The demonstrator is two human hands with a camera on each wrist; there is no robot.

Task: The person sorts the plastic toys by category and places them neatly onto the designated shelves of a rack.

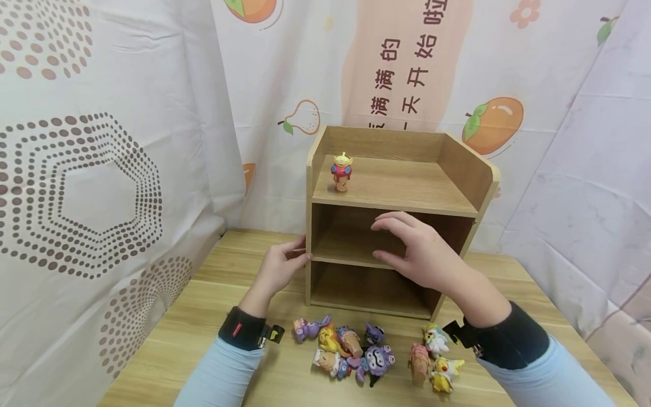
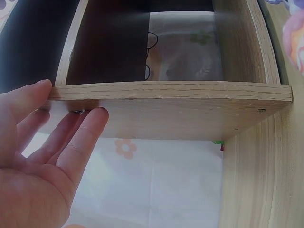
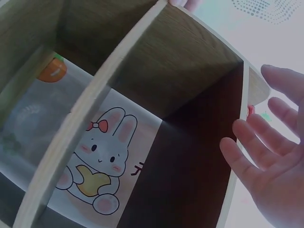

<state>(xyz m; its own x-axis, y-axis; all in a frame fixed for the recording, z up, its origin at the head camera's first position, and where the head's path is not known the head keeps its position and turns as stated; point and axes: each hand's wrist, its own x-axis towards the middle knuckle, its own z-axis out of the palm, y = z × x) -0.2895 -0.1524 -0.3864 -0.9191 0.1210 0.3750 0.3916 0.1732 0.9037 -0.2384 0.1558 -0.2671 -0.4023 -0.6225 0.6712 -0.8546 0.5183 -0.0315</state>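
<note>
A wooden shelf unit (image 1: 396, 202) stands on the table, its compartments facing me. On its top board, toward the left, stands a small figurine (image 1: 342, 172) with a yellow top, red middle and cone-like base. My left hand (image 1: 281, 264) rests on the unit's left side panel. In the left wrist view its thumb touches the front edge, and the fingers (image 2: 88, 137) lie fairly straight along the panel's outer face. My right hand (image 1: 424, 249) hovers before the middle compartment, holding nothing. Its fingers (image 3: 266, 142) are spread and slightly bent in the right wrist view.
Several purple, yellow and cone-shaped figurines (image 1: 377, 360) lie on the table (image 1: 290, 384) before the unit. To their right is a smaller group with a pink-topped cone figurine (image 1: 419, 362) and a yellow-and-white one (image 1: 443, 373). Printed curtains (image 1: 285, 68) hang behind.
</note>
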